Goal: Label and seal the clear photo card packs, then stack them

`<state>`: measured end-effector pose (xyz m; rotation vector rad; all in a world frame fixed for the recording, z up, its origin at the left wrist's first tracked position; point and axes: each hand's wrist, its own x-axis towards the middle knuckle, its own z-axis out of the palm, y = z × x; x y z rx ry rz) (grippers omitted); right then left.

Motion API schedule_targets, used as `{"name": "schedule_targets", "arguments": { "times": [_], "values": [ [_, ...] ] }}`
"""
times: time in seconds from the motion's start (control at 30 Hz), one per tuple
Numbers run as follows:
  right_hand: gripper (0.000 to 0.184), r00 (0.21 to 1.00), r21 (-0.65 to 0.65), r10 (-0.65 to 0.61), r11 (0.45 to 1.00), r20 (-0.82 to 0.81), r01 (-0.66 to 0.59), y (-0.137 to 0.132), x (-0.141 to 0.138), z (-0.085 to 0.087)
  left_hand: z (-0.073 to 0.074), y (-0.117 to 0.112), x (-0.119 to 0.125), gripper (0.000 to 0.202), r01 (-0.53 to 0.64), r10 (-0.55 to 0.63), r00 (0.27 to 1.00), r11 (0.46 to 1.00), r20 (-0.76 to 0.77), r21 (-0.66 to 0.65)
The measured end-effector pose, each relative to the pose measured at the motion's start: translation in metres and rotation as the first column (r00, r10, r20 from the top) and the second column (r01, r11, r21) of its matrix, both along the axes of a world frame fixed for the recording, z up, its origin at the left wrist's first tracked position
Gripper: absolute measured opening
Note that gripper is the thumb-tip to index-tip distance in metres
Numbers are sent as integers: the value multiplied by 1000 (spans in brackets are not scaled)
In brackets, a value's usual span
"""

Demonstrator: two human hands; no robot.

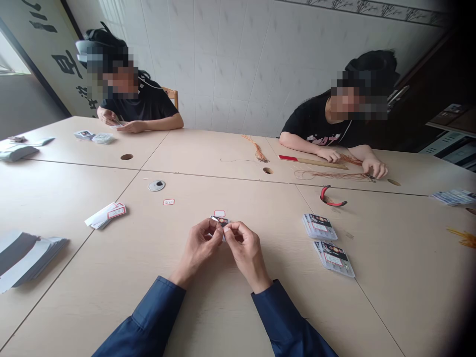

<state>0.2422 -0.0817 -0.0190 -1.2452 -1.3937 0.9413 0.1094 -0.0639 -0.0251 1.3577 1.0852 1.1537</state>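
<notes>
A small clear packet with a black printed card point(222, 221) is in front of me, mostly covered by my fingers. My left hand point(203, 245) pinches it from the left side, thumb and index finger together. From the right, my right hand point(247, 248) is also closed, its thumb and fingertips meeting the left ones over the packet. Any smaller piece between the fingertips is hidden. Just beyond the packet lies a white red-bordered label point(219, 213). Another such label point(168, 202) lies farther left on the table.
Similar packets are stacked in two piles, a farther one point(320, 226) and a nearer one point(336, 259), beside red-handled pliers point(332, 198). Paper strips point(107, 215) and a paper stack point(31, 258) lie left. Two people sit opposite, one handling orange strands point(334, 175).
</notes>
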Motion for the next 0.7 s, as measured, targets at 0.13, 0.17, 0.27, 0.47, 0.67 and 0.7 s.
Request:
{"name": "schedule_targets", "arguments": {
  "times": [0.13, 0.17, 0.27, 0.47, 0.67, 0.7],
  "values": [
    [19, 1000, -1, -4, 1000, 5, 4, 1, 0, 0, -2, 0, 0, 21, -8, 8, 1000, 1000, -3, 2],
    [19, 1000, 0, -6, 1000, 7, 6, 1, 0, 0, -3, 1, 0, 20, -9, 9, 1000, 1000, -4, 2],
    [20, 1000, -4, -10, 1000, 14, 10, 1, 0, 1, -3, 1, 0, 20, -12, 12, 1000, 1000, -9, 3],
    [20, 1000, -22, -9, 1000, 9, 9, 1, 0, 2, -1, 1, 0, 20, -13, 14, 1000, 1000, -16, 4],
    [22, 1000, -27, 0, 1000, -16, -1, 1, 0, 1, 1, -2, -1, 16, -18, 18, 1000, 1000, -8, -17],
    [22, 1000, -28, 4, 1000, -23, -4, 1, 0, 1, 1, -1, -1, 15, -19, 19, 1000, 1000, -5, -21]
  ]
}}
